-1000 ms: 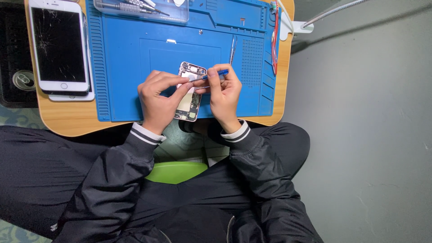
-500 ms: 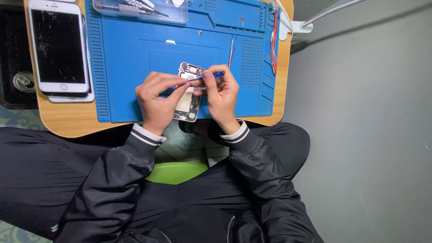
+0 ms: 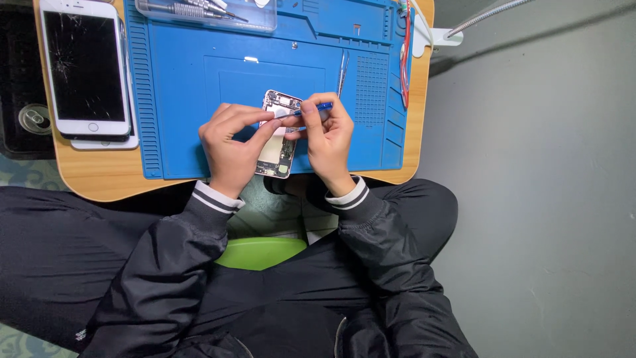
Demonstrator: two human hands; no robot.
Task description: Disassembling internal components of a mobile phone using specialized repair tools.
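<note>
Left hand (image 3: 232, 142) clamped on opened silver phone chassis with exposed circuit boards (image 3: 277, 136), low on blue silicone repair mat (image 3: 185, 99) | right hand (image 3: 329, 136) pinching slim blue-handled tool (image 3: 313, 107), tip at chassis top | pose unchanged from half a second ago: same spot under work.

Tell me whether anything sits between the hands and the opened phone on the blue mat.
Nothing visible does. The left hand grips the opened phone directly, and the right hand holds a blue tool whose tip meets the phone's upper part.
</note>
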